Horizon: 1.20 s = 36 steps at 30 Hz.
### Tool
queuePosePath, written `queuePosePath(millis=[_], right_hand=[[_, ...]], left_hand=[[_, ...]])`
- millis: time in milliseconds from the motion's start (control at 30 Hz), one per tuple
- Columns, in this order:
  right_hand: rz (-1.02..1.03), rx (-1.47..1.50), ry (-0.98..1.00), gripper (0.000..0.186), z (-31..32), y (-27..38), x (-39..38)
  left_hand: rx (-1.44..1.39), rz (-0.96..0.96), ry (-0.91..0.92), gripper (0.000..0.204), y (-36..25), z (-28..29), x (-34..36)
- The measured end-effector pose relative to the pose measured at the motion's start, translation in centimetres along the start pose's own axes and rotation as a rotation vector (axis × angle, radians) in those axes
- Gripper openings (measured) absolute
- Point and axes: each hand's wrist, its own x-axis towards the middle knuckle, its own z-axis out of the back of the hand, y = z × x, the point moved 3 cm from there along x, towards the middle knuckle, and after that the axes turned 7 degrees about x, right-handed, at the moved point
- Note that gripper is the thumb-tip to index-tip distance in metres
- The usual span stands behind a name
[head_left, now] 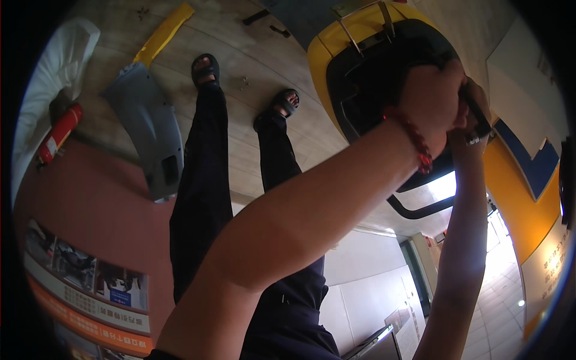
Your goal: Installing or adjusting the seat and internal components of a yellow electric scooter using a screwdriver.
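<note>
My left hand (429,96), with a red bead bracelet (420,147) at the wrist, is closed, its fingers curled in toward my right hand. My right hand (475,99) sits just beyond it, partly covered, its fingers hidden. A dark band with a shiny metal part (478,123) lies at my right wrist. Whatever the fingers grip is too dark and covered to make out. Both hands appear in front of a yellow-rimmed machine part (319,66) with a black inside; whether they touch it cannot be told.
My feet, in dark sandals (287,103), stand on the pale floor. To the left lie a grey panel (147,120) and a yellow strip (165,33). A red cylinder (60,133) is near a white object (57,72). Picture boards (90,276) stand lower left.
</note>
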Motion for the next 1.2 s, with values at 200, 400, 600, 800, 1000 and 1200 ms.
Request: queuePosePath(millis=[200,400,600,800,1000,1200], right_hand=[[-0.164,-0.097,-0.033,0.030,1.7,1.6,0.2],[-0.186,-0.109,-0.045,0.029,2.0,1.3,-0.2],[-0.351,0.538,0.113,0.036,4.5,6.0,-5.0],[-0.572,0.783,0.227,0.031,2.4,9.6,-8.9],[-0.617,0.677,0.094,0.021,0.2,10.9,-8.3],[-0.264,0.468,-0.134,0.013,-0.4,12.5,-8.3]], left_hand=[[0.031,0.006,0.151,0.021,1.9,2.2,-2.9],[0.254,0.104,0.012,0.025,3.1,5.0,-4.2],[0.155,0.056,-0.061,0.025,2.7,6.6,-3.3],[0.121,-0.024,-0.041,0.025,3.1,7.1,-3.2],[0.141,0.021,-0.061,0.029,2.7,8.4,-3.7],[-0.042,0.031,-0.070,0.030,2.4,8.3,-4.2]])
